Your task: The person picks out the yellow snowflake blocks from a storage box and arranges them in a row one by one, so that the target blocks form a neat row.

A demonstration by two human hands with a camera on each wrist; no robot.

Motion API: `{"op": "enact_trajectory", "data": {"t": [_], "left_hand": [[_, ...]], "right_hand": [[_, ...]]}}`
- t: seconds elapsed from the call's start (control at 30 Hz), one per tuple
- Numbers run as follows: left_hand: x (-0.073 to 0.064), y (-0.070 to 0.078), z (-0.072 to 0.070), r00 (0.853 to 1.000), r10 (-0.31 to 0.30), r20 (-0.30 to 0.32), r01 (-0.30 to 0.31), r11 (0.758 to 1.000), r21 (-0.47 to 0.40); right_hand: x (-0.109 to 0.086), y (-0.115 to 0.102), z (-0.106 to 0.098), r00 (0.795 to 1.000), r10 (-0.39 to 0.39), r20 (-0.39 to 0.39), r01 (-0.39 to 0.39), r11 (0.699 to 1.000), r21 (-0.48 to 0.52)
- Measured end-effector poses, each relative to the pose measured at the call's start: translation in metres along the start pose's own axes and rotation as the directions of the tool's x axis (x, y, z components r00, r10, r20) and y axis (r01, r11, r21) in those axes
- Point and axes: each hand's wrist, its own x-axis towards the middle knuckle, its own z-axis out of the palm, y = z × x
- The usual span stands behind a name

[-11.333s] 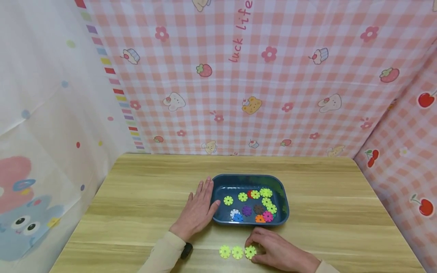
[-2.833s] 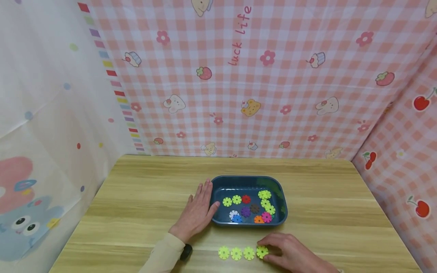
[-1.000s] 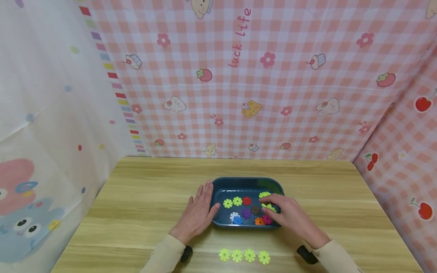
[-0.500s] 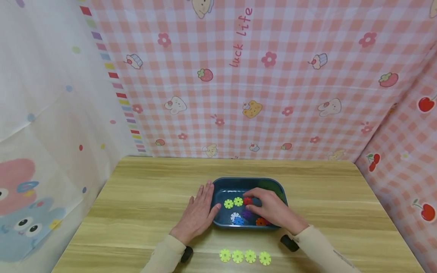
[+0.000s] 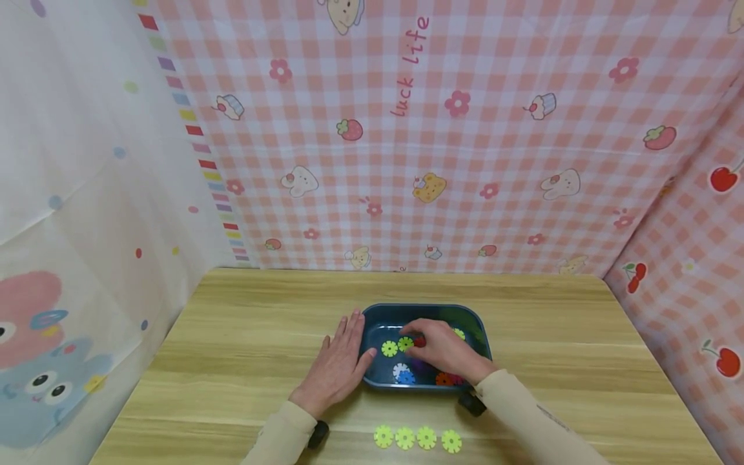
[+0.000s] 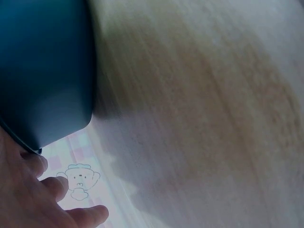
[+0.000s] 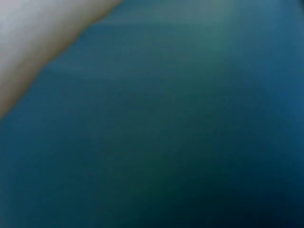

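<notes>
Currently, the straight-fingered left hand is touching a navy tray, the right hand bracketing a lime snowflake disc, grip unclear.

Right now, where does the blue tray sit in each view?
Head: blue tray low, right of centre.
Left wrist: blue tray, cut off at upper left.
Right wrist: probably the blue tray, a blurred blue-green surface filling most of it.
Shared landmark: left hand at the tray's left end, in head and left wrist only.
</notes>
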Motion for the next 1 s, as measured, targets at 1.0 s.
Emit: {"op": "enact_trajectory", "data": {"t": [1.0], "left_hand": [[0.001, -0.001, 0.001, 1.000, 0.010, -0.006, -0.010, 1.000, -0.010]], "right_hand": [[0.041, 0.011, -0.028, 0.966, -0.132, 0.220, 0.165, 0.977, -0.139]]}}
